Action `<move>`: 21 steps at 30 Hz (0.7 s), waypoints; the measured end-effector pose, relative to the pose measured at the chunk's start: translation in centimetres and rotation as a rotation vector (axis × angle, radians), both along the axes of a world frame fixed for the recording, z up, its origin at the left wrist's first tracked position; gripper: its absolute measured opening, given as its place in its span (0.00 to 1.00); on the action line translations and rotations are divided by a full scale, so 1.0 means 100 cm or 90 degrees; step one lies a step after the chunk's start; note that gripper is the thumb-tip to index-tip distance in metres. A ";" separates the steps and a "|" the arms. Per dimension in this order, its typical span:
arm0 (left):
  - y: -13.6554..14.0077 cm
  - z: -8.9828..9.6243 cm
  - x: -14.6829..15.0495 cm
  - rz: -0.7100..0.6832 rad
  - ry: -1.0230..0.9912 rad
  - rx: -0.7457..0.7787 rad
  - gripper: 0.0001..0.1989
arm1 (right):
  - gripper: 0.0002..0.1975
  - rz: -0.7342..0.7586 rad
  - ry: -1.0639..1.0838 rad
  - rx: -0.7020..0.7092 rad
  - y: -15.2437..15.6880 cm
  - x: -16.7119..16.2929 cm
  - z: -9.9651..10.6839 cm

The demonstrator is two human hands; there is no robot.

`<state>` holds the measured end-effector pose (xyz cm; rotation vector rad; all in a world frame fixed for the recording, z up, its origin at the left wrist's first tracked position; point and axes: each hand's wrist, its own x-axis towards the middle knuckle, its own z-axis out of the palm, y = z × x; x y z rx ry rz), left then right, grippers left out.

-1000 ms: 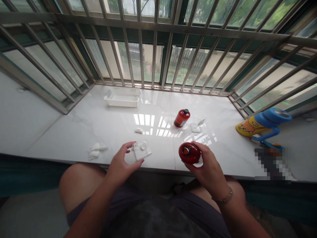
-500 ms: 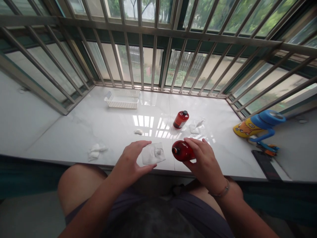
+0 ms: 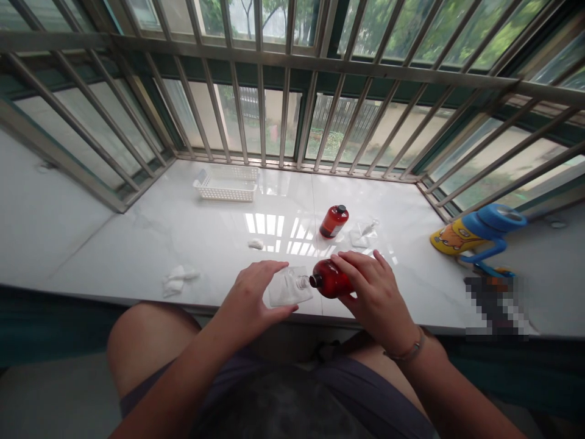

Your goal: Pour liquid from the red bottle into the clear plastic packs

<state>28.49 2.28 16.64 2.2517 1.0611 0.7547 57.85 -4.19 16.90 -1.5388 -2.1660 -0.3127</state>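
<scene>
Fingers and thumb of my left hand [image 3: 253, 292] grip a clear square bottle [image 3: 286, 289] by its sides, its neck tilted to the right. My right hand [image 3: 372, 292] is wrapped round a dark red bottle [image 3: 331, 278], tipped so that its uncapped black neck points left. The two bottle mouths are very close together above the counter's front edge; whether they touch, I cannot tell. Any liquid passing between them is not visible. Behind my right hand a second red bottle [image 3: 334, 222] stands upright with a black cap.
On the white counter [image 3: 219, 231] are a white perforated basket [image 3: 226, 186], a small white lump [image 3: 255, 244], a white pump-like piece [image 3: 178, 280] and a clear one [image 3: 364, 233]. A blue-yellow flask [image 3: 470, 231] stands at right, beside a blurred-out patch. Metal bars [image 3: 292, 59] line the back.
My left hand has moved slightly right with the clear bottle and tilted its neck toward the red one. The red bottle has shifted left and turned its mouth down toward the clear bottle.
</scene>
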 end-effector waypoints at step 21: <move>-0.002 -0.008 0.004 0.015 -0.025 -0.049 0.36 | 0.29 0.008 -0.067 -0.011 0.004 -0.001 0.015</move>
